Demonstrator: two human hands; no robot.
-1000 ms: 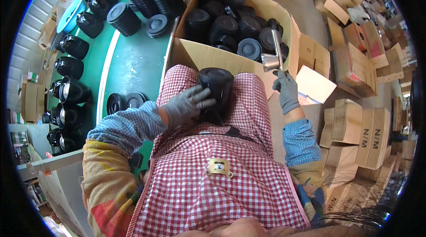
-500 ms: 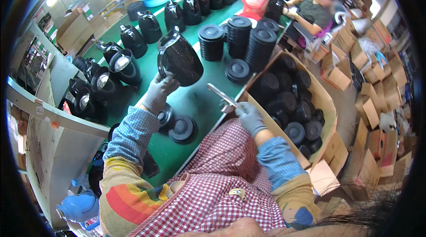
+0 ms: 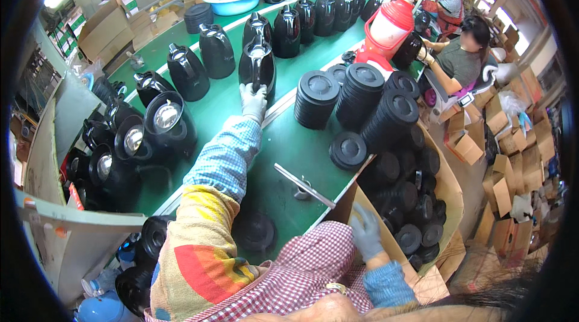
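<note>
My left hand point(image 3: 254, 102), in a grey glove, is closed around the handle of a glossy black jug point(image 3: 257, 68), which stands upright on the green bench among other jugs. My gloved right hand point(image 3: 366, 234) is held low beside the cardboard box, fingers stretched out and nothing visible in them. Between my hands, a thin metal bar point(image 3: 304, 186) reaches from the bench edge over the green top. A round black lid point(image 3: 253, 231) lies near my left forearm.
Stacks of black lids point(image 3: 316, 98) stand right of the left hand. An open cardboard box point(image 3: 449, 201) full of black lids is at the right. Open-topped black jugs point(image 3: 166, 117) lie at the left. Farther back are a red-and-white container point(image 3: 389, 26), a blue basin point(image 3: 235, 1) and two people.
The left hand has carried the jug forward from the air above the bench down to the row of jugs. My right hand has come away from the metal bar. The view has shifted.
</note>
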